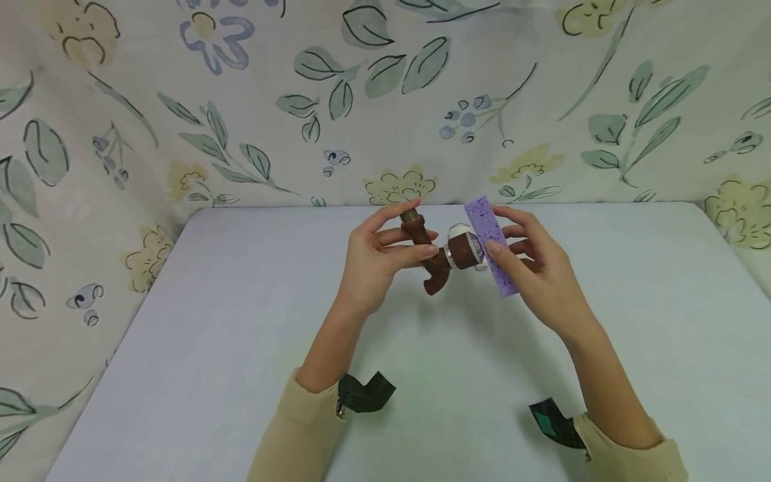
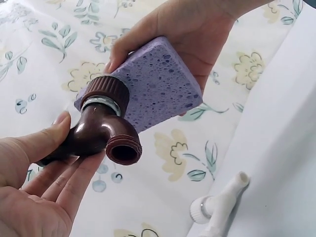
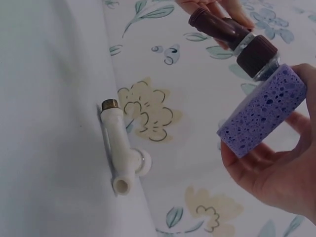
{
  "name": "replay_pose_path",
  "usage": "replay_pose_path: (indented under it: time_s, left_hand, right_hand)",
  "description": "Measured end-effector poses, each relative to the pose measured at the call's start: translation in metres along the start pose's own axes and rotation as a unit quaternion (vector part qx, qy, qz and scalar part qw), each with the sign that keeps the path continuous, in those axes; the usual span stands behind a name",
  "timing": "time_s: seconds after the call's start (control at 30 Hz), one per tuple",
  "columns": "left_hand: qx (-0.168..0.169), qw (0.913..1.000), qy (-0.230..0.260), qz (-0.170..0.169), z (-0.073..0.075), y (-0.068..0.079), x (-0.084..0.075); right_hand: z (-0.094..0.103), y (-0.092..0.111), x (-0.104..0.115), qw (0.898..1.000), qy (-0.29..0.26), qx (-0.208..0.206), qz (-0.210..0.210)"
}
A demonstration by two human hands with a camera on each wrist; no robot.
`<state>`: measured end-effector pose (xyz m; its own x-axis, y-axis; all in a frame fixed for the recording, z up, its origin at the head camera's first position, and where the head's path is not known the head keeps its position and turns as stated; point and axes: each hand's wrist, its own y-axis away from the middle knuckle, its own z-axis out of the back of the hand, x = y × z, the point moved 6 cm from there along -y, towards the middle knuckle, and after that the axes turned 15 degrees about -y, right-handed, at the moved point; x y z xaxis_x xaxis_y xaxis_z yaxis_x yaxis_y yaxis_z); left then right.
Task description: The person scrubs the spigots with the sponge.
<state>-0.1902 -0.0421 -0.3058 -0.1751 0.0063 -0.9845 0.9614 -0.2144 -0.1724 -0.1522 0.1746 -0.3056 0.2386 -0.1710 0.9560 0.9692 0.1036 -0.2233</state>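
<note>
My left hand grips a brown faucet above the table, thumb on one side and fingers on the other. The faucet has a brass threaded end, a curved spout and a ribbed round knob. In my right hand is a purple sponge with dark pores, pinched between thumb and fingers. Its flat face is right at the end of the faucet's knob in the right wrist view. Behind them on the table lies a white faucet with a brass threaded end, mostly hidden in the head view.
A white table stretches under both hands. Floral fabric hangs along its back and left edges. Dark straps show at both sleeve cuffs.
</note>
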Motion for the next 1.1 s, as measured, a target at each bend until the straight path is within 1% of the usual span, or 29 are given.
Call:
replay_pose_path:
  time_s: [0.27,0.4,0.73,0.87,1.0,1.1]
  left_hand:
    - [-0.045,0.9990,-0.003,0.005,0.009,0.000,-0.001]
    - [-0.059,0.9982,0.011,0.008,0.012,0.000,0.002]
    - [-0.089,0.9944,0.038,0.043,0.020,0.000,0.013]
    - [-0.120,0.9907,0.036,0.054,0.027,0.000,0.018]
    - [-0.158,0.9840,0.034,0.074,0.035,0.001,0.025]
    - [-0.180,0.9788,0.044,0.088,0.039,0.003,0.030]
  right_hand:
    - [0.002,-0.001,-0.004,1.000,0.019,0.001,-0.012]
    - [0.007,0.000,-0.006,1.000,0.024,-0.008,-0.015]
    - [0.023,0.002,-0.011,0.999,0.040,-0.030,-0.013]
    - [0.028,0.003,-0.012,0.998,0.048,-0.035,-0.017]
    - [0.033,0.004,-0.013,0.997,0.058,-0.042,-0.019]
    - [0.037,0.005,-0.015,0.997,0.065,-0.048,-0.017]
